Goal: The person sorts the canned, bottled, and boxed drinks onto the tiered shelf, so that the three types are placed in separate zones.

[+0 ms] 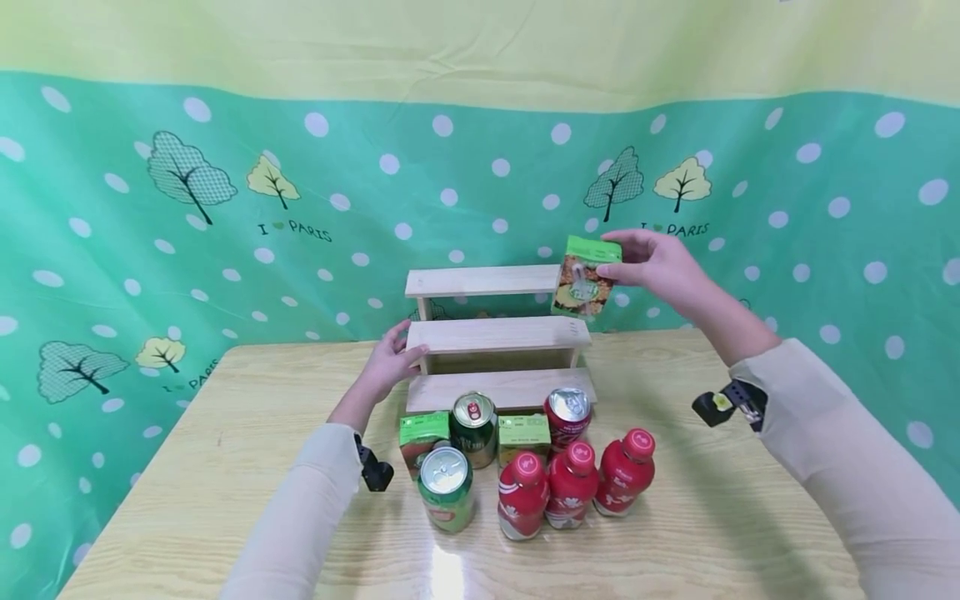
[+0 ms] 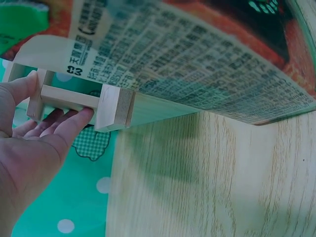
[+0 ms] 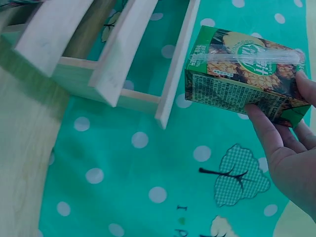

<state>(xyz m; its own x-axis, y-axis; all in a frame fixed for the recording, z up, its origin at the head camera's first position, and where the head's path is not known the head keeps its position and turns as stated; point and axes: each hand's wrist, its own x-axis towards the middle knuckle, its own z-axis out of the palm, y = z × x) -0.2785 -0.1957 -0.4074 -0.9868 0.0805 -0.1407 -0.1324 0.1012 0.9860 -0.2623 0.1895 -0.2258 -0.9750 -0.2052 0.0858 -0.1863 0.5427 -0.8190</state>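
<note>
My right hand (image 1: 660, 265) holds a green juice box (image 1: 582, 279) with pineapple pictures, raised in front of the top tier's right end. In the right wrist view, thumb and fingers pinch one end of the juice box (image 3: 242, 74), and a wrapped straw runs along its side. A three-tier wooden rack (image 1: 498, 335) stands at the back of the table. My left hand (image 1: 390, 358) grips its left side by the middle tier. Seen from the left wrist, thumb and fingers lie on either side of the rack's frame (image 2: 69, 96).
Before the rack stand two juice boxes (image 1: 424, 433) (image 1: 523, 433), a dark can (image 1: 474, 429), a red can (image 1: 567, 415) and a green can (image 1: 446, 490). Three red bottles (image 1: 523, 497) (image 1: 573, 486) (image 1: 625, 473) are at their right front. A dotted curtain (image 1: 450, 183) hangs behind the table (image 1: 225, 467).
</note>
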